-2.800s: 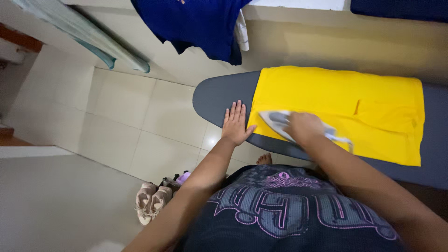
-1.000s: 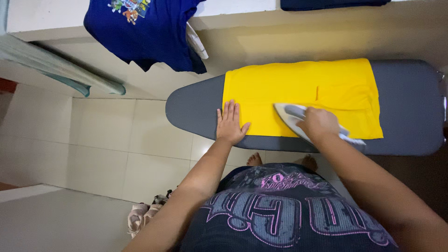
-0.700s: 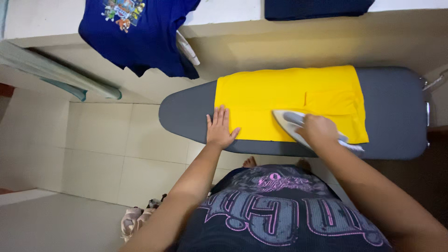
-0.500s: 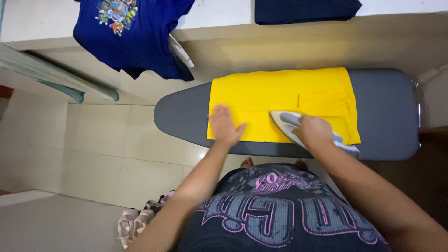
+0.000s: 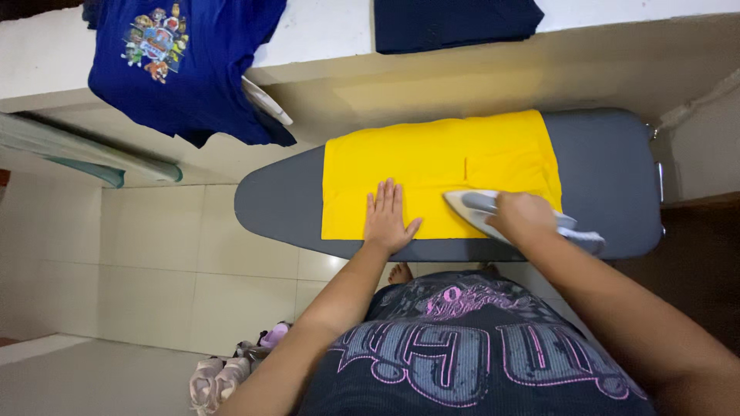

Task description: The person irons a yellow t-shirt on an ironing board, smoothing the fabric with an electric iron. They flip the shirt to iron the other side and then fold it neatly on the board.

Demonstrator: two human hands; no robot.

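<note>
Head view: yellow garment (image 5: pixel 432 173), smooth flat cloth, spread across a grey padded ironing board (image 5: pixel 609 166) with a rounded nose. Left hand (image 5: pixel 388 218) lies open, palm down on the cloth, apparently pinning it taut. Right hand (image 5: pixel 523 216) wraps closed round the handle of a pale, pointed iron (image 5: pixel 482 209) resting on the garment's near edge. Blue printed shirt (image 5: pixel 181 65) hangs beyond; shoes (image 5: pixel 220 377) on tiled floor, blurred.

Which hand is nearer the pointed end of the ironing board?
Left. The left hand lies flat on the yellow cloth, nearer the ironing board tip; the right hand grips the iron farther away.
</note>
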